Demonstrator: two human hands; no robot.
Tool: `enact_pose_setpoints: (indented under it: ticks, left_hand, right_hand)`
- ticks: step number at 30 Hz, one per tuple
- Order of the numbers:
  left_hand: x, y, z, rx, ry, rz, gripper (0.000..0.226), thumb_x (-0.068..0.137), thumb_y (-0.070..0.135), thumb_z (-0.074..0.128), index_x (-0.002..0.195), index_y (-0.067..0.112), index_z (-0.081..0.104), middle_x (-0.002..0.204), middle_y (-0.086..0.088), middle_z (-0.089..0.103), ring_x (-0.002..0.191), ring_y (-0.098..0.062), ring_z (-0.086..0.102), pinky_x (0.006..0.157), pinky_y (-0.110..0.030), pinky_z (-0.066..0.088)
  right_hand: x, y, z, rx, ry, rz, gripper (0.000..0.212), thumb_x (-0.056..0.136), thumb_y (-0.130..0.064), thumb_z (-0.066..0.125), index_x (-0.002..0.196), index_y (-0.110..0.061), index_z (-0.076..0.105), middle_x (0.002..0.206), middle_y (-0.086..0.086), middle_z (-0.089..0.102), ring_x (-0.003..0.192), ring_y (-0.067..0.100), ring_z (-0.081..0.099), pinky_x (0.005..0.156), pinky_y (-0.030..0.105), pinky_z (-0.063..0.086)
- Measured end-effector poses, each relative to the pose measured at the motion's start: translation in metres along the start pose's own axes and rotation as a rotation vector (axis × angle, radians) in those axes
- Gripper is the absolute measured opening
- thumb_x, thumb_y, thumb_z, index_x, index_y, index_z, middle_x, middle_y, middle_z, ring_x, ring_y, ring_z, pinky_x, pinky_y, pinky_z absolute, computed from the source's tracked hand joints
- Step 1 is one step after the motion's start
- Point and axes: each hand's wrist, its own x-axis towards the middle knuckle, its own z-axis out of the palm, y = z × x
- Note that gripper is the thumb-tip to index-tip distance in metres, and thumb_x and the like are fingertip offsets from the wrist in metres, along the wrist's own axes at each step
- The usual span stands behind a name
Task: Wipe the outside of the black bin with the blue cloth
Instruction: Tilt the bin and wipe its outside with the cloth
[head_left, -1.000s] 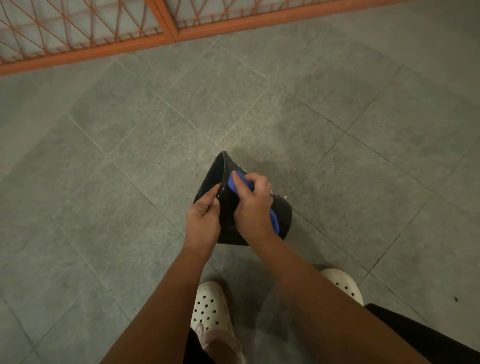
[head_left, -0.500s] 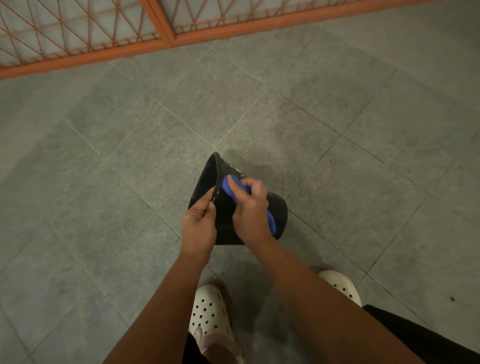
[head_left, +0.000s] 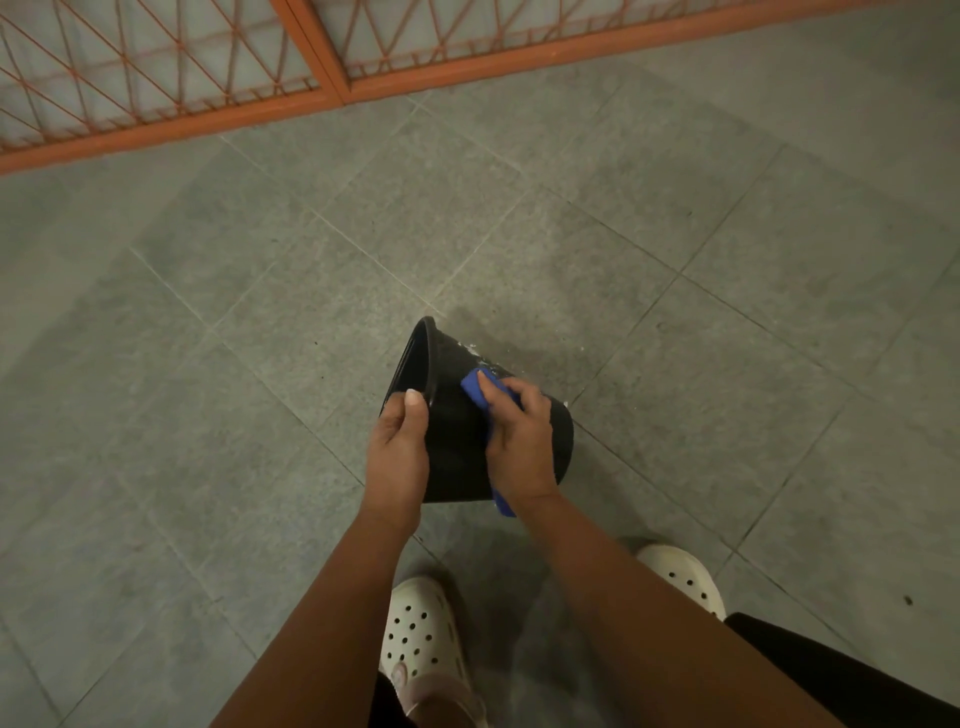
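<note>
Left hand (head_left: 397, 441) grips bin (head_left: 454, 441) rim; right hand (head_left: 521, 434) presses cloth (head_left: 475, 388).

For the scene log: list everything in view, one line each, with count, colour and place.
black bin: one, black, centre, tipped on its side, mouth to the left
blue cloth: one, blue, on the bin's outer wall under the right hand
white specks: several, white, on the bin's upper wall
floor: grey tiles, all around
grille: orange frame, along the top edge
clogs: two, white, bottom centre
left hand: one, grips the bin's rim
right hand: one, holds the cloth against the bin
</note>
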Motion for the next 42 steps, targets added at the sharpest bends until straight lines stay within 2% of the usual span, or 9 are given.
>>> enact_pose_setpoints:
  ticks: [4,7,14,18,24,28,33,37,42]
  left_hand:
    - [0.005,0.014,0.005,0.258,0.028,-0.038,0.026,0.1,0.041,0.036,0.089,0.03,0.058,0.098,-0.005,0.063,0.088,-0.017,0.061,0.069,-0.03,0.047]
    - [0.01,0.019,0.006,0.362,0.032,-0.076,0.018,0.1,0.031,0.037,0.1,0.022,0.052,0.092,-0.002,0.055,0.08,-0.014,0.055,0.06,-0.027,0.04]
    - [0.003,0.023,0.004,0.194,0.002,-0.079,0.026,0.099,0.02,0.037,0.104,0.026,0.062,0.094,-0.006,0.066,0.088,-0.022,0.065,0.07,-0.034,0.052]
    - [-0.001,0.016,0.008,0.183,0.021,-0.011,0.03,0.1,0.02,0.037,0.11,0.029,0.063,0.102,-0.003,0.068,0.099,-0.021,0.064,0.088,-0.046,0.052]
    - [0.001,0.013,0.004,0.188,0.01,0.03,0.033,0.101,0.015,0.036,0.122,0.018,0.06,0.109,-0.006,0.067,0.104,-0.02,0.063,0.096,-0.047,0.05]
    - [-0.004,0.009,0.002,0.181,0.003,0.073,0.034,0.101,0.013,0.037,0.124,0.019,0.061,0.112,-0.002,0.068,0.107,-0.015,0.063,0.097,-0.043,0.05]
    - [-0.009,0.006,0.005,0.136,0.032,0.065,0.034,0.1,0.015,0.039,0.12,0.028,0.062,0.111,0.001,0.068,0.108,-0.015,0.062,0.096,-0.046,0.05]
    - [-0.006,0.005,-0.002,0.099,-0.009,0.044,0.033,0.1,0.013,0.039,0.12,0.026,0.062,0.112,-0.002,0.068,0.107,-0.018,0.064,0.09,-0.044,0.054]
    - [-0.005,0.005,-0.007,0.052,0.004,0.035,0.031,0.099,0.011,0.041,0.118,0.024,0.062,0.115,-0.004,0.065,0.11,-0.021,0.061,0.091,-0.042,0.052]
  right_hand:
    - [-0.004,0.007,-0.006,0.024,0.038,0.109,0.036,0.088,-0.001,0.052,0.119,-0.017,0.062,0.116,0.008,0.056,0.107,0.019,0.047,0.098,0.032,0.04]
    - [-0.012,0.005,-0.007,0.067,0.083,0.155,0.028,0.09,-0.005,0.052,0.113,-0.016,0.063,0.112,0.004,0.055,0.104,0.011,0.044,0.097,0.037,0.043]
    - [-0.009,-0.017,0.0,-0.019,-0.065,-0.111,0.045,0.082,0.003,0.056,0.122,-0.017,0.06,0.117,0.014,0.054,0.108,0.027,0.05,0.093,0.042,0.043]
    - [0.001,-0.01,-0.003,-0.122,-0.073,0.095,0.046,0.087,-0.003,0.053,0.13,-0.019,0.052,0.129,0.012,0.046,0.119,0.026,0.041,0.099,0.047,0.037]
    - [-0.017,-0.026,0.005,0.048,0.024,-0.101,0.036,0.078,0.007,0.055,0.109,-0.008,0.065,0.111,0.014,0.057,0.102,0.029,0.053,0.085,0.045,0.048]
    - [-0.003,-0.026,0.004,-0.014,-0.096,-0.143,0.044,0.083,0.001,0.054,0.124,-0.015,0.058,0.126,0.011,0.054,0.115,0.029,0.048,0.093,0.049,0.043]
    - [-0.005,-0.026,0.006,-0.121,-0.095,0.071,0.055,0.084,-0.005,0.056,0.134,-0.024,0.046,0.135,0.008,0.043,0.126,0.025,0.036,0.104,0.039,0.027]
    - [-0.013,-0.039,0.009,-0.043,-0.093,-0.025,0.049,0.082,-0.005,0.058,0.129,-0.019,0.053,0.127,0.008,0.05,0.114,0.025,0.046,0.092,0.046,0.044]
    - [0.0,-0.022,0.002,-0.192,-0.199,-0.097,0.056,0.087,-0.009,0.054,0.139,-0.026,0.04,0.143,0.006,0.038,0.131,0.026,0.033,0.104,0.049,0.03]
